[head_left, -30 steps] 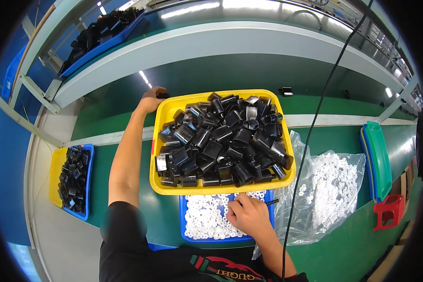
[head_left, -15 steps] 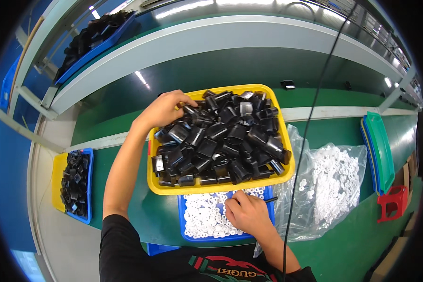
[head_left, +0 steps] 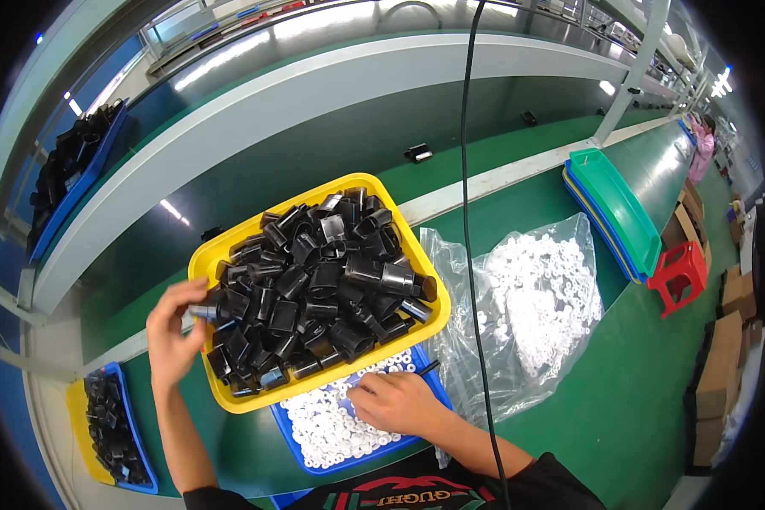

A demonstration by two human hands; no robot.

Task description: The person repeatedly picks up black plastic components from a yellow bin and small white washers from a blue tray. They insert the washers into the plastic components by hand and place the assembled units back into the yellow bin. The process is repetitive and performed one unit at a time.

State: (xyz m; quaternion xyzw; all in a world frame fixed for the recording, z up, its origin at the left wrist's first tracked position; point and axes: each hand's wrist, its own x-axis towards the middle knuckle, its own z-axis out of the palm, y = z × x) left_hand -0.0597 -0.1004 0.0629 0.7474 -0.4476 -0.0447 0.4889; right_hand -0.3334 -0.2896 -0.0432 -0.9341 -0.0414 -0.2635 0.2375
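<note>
My left hand point(head_left: 175, 327) is at the left rim of a yellow tray point(head_left: 441, 319), its thumb and fingers curled around a short black plastic sleeve point(head_left: 204, 312). The tray is heaped with similar glossy black pieces point(head_left: 310, 280). My right hand point(head_left: 397, 401) is closed on a thin black rod point(head_left: 430, 368), whose end sticks out past the knuckles; the rest of it is hidden. That hand rests over a blue tray point(head_left: 289, 440) of small white plastic rings point(head_left: 331, 429), below the yellow tray's near edge.
A clear plastic bag point(head_left: 518, 391) of white rings point(head_left: 540, 289) lies on the right. Beyond it are stacked trays point(head_left: 616, 212) and a red stool point(head_left: 678, 276). More black pieces fill trays at left point(head_left: 110, 425) and upper left point(head_left: 70, 166). A black cable point(head_left: 467, 212) hangs across the view.
My left hand has moved from inside the pile to the yellow tray's left rim, with a black sleeve in its fingers. My right hand stays over the rings. The view has turned right.
</note>
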